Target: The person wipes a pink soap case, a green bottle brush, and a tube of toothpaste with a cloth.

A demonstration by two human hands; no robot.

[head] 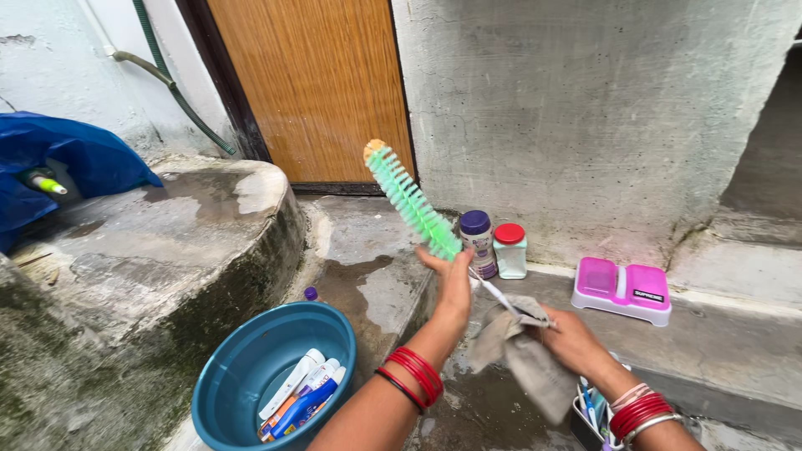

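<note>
Red bangles ring both wrists at the bottom of the view, and above them the two hands work on a long green bottle brush [409, 200]. The left hand [454, 288] grips the brush where the bristles end, fingers closed around it, holding the bristled head tilted up and to the left in the air in front of the wooden door [313, 83]. The right hand [568, 338] pinches a grey cloth [522, 351] around the brush's thin white handle [493, 292], fingers closed on the fabric, with the loose end of the cloth hanging down.

To wipe well, I judge the left hand should keep the brush steady at the neck while the cloth is drawn along the handle, away from the bristles, with the fabric folded fully round the wire so no side is missed. A light pinch seems enough; a hard pull could bend the thin handle.

Below left, a blue basin [242, 392] holds several tubes. Behind the hands, two small jars, one with a purple lid [477, 242] and one with a red lid [510, 249], stand on the damp concrete ledge [735, 334], and a pink soap dish [621, 290] sits well to their right.
</note>
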